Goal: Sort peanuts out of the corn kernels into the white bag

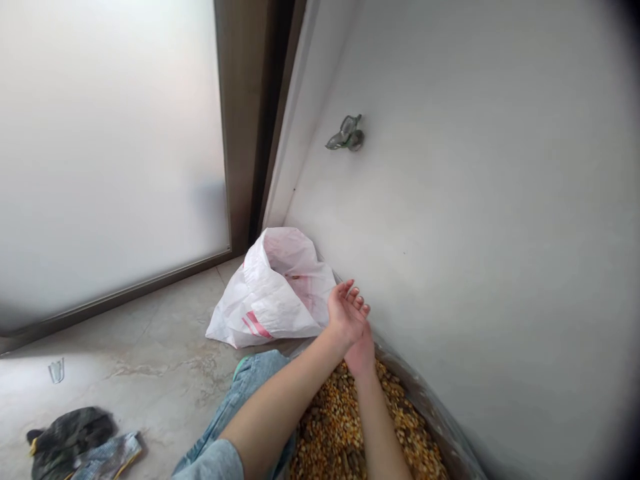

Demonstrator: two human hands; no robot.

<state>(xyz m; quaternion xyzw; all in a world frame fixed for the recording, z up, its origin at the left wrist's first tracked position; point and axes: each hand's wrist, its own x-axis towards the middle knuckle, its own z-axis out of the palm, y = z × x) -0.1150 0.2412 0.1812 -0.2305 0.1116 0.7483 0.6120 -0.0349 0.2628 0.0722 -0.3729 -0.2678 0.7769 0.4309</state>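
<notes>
Holding my left hand (349,317) palm up, fingers loosely curled, apparently empty, overlapping my right hand (361,350), whose hidden fingers leave its state undetermined. Corn kernels (333,410) with brown pieces lie below, inside clear plastic (434,403); right forearm directly above. White sack (270,300): mouth open, beyond the plastic's far-left edge.
</notes>
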